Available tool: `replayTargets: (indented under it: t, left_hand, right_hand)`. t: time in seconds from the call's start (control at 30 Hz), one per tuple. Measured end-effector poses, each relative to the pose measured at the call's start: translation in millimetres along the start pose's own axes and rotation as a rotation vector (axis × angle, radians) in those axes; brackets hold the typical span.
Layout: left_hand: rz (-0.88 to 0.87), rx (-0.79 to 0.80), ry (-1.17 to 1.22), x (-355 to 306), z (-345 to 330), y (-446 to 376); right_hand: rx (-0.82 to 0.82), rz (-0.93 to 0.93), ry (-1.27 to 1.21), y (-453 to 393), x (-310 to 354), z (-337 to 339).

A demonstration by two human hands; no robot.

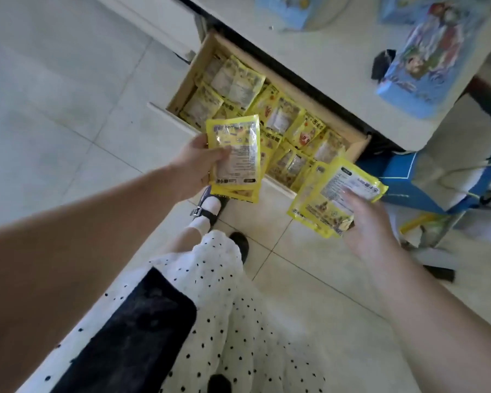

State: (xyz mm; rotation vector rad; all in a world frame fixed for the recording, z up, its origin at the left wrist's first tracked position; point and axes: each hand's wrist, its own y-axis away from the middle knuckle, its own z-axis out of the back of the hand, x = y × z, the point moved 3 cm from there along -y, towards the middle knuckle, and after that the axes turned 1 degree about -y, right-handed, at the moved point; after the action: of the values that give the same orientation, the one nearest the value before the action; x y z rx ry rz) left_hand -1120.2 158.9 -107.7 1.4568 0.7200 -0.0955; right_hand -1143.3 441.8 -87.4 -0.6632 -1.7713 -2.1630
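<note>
Here, the left grip is clamped on a small stack of flat yellow plastic packets — thumb across the printed face, fingers behind — and holds them upright with the white label panel toward the camera. The right grip is closed on a second bunch of yellow plastic packets. Its fingertips spread over the top one, and the bunch is fanned and tilted toward its outer side. The two grips are apart, at about the same height.

Just beyond both grips, partly behind the left grip's stack, stands an open brown cardboard box. It is packed with loose yellow packets of the same kind, lying in overlapping rows. The box sits on the pale tiled floor, its far edge tucked under a white counter. On the counter, past the right grip, lie blue printed cartons and a small black object. A blue cardboard carton stands on the floor just outside the right grip's bunch.

Nearer than the grips are a white black-dotted skirt, a black strapped shoe over a white sock, and a black flat rectangle on the lap.
</note>
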Motion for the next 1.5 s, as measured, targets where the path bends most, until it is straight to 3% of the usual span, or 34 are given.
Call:
replayTargets:
  t: [0.43,0.57,0.7,0.9,1.13,1.4,1.5]
  left_hand:
    - [0.008,0.097,-0.405,23.7,-67.2,-194.5]
    - [-0.018,0.094,-0.638,38.2,-71.6,-248.3]
    - [-0.103,0.134,-1.071,28.8,-78.5,-280.0]
    - [-0.185,0.202,-1.149,20.0,-84.6,-290.7]
    - [-0.204,0.207,-1.411,8.2,-69.7,-274.5]
    - [-0.387,0.010,-1.871,31.5,-103.2,-255.9]
    - [-0.614,-0.047,-2.004,40.5,-109.0,-257.4]
  right_hand:
    - [-0.065,-0.062,-0.241,-168.1,-62.5,-38.3]
    - [-0.088,-0.123,-0.098,-214.8,-73.7,-57.4]
    - [-0.076,-0.044,0.082,-248.7,-78.0,-65.4]
    - [-0.087,0.086,0.351,-265.0,-76.6,-65.8]
    - [-0.088,0.171,0.669,-246.9,-72.3,-61.3]
    - [-0.024,0.278,0.679,-252.4,-72.3,-34.3]
    - [-0.013,0.325,0.814,-252.6,-70.9,-35.7]
